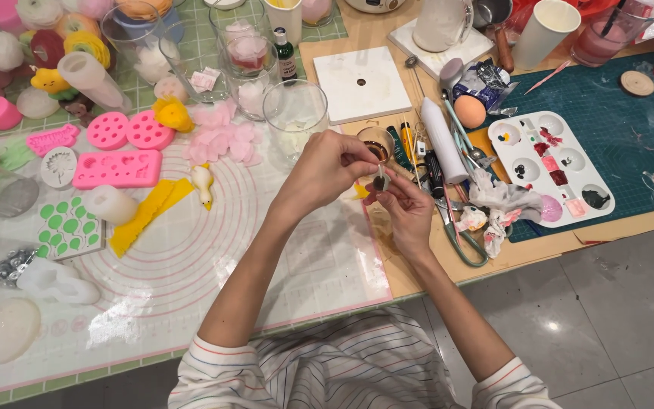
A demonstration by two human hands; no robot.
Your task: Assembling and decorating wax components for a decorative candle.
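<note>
small dark piece (379, 182), pinched between both hands

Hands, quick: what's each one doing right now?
Left hand: closed, fingertips pinching a small dark piece.
Right hand: closed on the same piece from below.

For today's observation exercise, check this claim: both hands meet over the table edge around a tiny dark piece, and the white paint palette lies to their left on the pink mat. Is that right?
Not quite. In the head view the white paint palette lies to the right of the hands, on the dark green cutting mat. The left hand and right hand do meet around a tiny dark piece.
</note>
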